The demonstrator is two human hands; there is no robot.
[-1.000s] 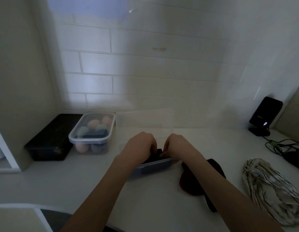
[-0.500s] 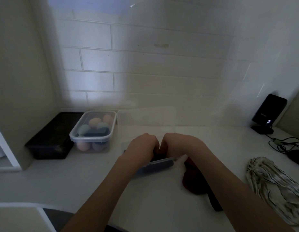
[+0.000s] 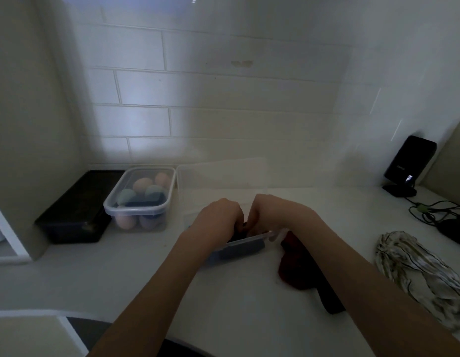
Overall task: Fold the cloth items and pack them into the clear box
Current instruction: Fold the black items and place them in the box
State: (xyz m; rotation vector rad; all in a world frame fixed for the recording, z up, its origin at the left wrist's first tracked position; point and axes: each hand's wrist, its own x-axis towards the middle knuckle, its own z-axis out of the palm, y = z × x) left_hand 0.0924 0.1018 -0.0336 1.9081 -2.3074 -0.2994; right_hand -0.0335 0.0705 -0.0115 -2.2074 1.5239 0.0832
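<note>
A clear box (image 3: 239,249) sits on the white counter in the middle, with a dark cloth (image 3: 240,234) inside it. My left hand (image 3: 218,217) and my right hand (image 3: 272,212) are side by side over the box, fingers curled down onto the dark cloth; most of the cloth is hidden beneath them. A dark red cloth (image 3: 297,269) lies on the counter just right of the box, partly under my right forearm. A striped pale cloth (image 3: 416,274) lies bunched at the far right.
A lidded clear tub of coloured egg shapes (image 3: 141,199) and a black tray (image 3: 74,210) stand at the back left. A clear lid (image 3: 221,181) leans on the tiled wall. A black device (image 3: 409,166) and cables (image 3: 440,215) sit back right.
Both hands have stayed pressed on the cloth in the box. The view has shifted slightly; the hands and box sit a little higher and further right.
</note>
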